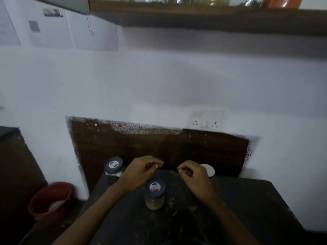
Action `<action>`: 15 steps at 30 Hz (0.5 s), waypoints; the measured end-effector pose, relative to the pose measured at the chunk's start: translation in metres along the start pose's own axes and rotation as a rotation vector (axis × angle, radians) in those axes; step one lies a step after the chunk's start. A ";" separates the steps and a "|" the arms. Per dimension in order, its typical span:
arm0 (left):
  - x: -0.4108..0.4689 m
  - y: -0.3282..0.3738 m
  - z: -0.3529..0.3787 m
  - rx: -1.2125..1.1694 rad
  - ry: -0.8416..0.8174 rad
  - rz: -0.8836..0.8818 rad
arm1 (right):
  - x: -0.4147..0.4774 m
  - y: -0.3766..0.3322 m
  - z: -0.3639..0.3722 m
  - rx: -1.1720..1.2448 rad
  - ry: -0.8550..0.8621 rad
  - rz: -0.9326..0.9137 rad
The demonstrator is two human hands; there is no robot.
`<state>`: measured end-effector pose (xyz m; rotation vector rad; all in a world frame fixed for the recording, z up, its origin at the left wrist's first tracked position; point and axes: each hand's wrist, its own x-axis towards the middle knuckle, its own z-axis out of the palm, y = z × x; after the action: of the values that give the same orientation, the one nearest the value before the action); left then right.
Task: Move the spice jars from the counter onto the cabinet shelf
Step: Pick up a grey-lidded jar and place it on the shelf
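Desk [247,200]: 3 jars — centre [155,195], 10 o'clock [113,166], 2 o'clock [208,169]; left hand [139,171] and right hand [192,174] loosely curled, empty, above desk; shelf [212,15] at 12 o'clock.

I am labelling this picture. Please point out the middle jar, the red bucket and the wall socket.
middle jar [155,187], head view, on its dark lid.
red bucket [53,191], head view, on its far inner wall.
wall socket [208,119], head view, on its white plate.

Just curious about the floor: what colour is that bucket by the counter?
Red, or reddish-orange; the bucket shows clearly in the head view.
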<state>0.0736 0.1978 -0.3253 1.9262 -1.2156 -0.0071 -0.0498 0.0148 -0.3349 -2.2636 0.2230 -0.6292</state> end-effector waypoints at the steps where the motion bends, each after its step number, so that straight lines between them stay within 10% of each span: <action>1: -0.009 -0.012 0.005 0.000 -0.029 -0.048 | -0.003 0.009 0.012 -0.029 -0.045 0.027; 15: -0.044 -0.099 0.058 0.618 -0.674 -0.277 | 0.005 0.084 0.134 -0.152 -0.332 0.321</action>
<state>0.1000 0.2120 -0.4446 2.7583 -1.4737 -0.5179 0.0248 0.0389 -0.4722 -2.3654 0.4697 -0.0683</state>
